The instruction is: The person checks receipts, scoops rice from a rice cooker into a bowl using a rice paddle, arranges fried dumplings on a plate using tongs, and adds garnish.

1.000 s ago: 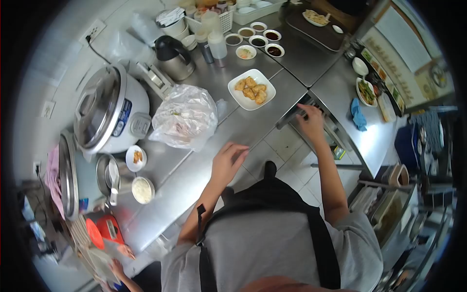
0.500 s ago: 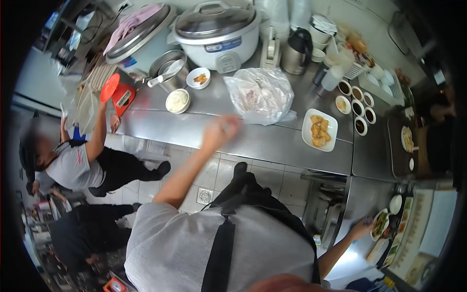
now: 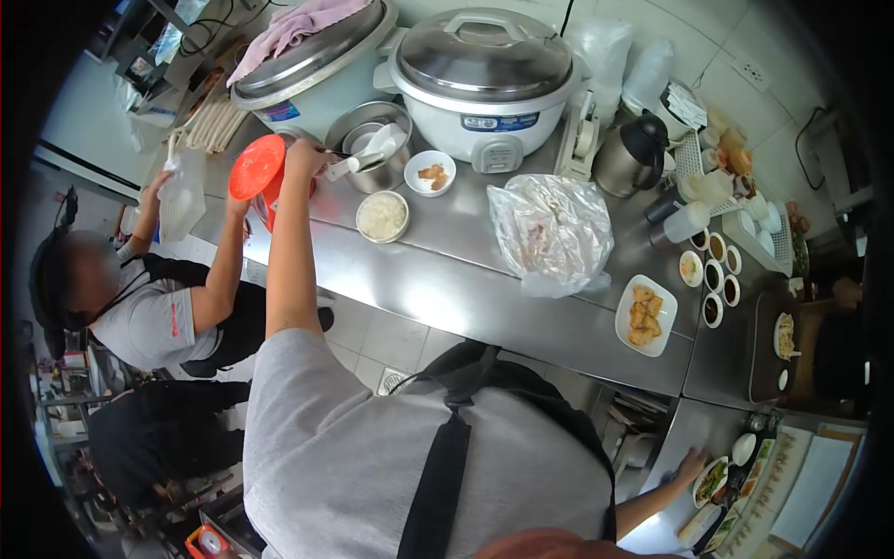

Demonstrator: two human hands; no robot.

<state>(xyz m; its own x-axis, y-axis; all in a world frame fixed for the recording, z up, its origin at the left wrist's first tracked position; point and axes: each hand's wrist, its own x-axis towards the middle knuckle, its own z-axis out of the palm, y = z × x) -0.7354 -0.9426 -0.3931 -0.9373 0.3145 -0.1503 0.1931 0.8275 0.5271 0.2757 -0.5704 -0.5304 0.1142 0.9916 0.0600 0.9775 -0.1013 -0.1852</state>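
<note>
My left hand (image 3: 304, 162) is stretched out over the counter, beside the handle end of a white rice paddle (image 3: 352, 165) that leans in a metal pot (image 3: 396, 121). The fingers are partly hidden, so I cannot tell whether they grip the handle. A bowl of white rice (image 3: 383, 217) and a small white bowl with brown pieces (image 3: 430, 174) stand near it. At the lower right my right hand (image 3: 690, 464) has its fingers apart, close to a white plate of green vegetables (image 3: 711, 482).
A large rice cooker (image 3: 484, 88), a crumpled clear plastic bag (image 3: 549, 233), a thermos jug (image 3: 633, 154), a dish of fried pieces (image 3: 646, 315) and several sauce cups (image 3: 713, 276) stand along the counter. At left a co-worker (image 3: 154, 298) holds a red plate (image 3: 258, 168) beside my left arm.
My left hand has swung left and away from me, from the counter's front edge to the rice paddle. The view has shifted. My right hand stays near the plate of vegetables.
</note>
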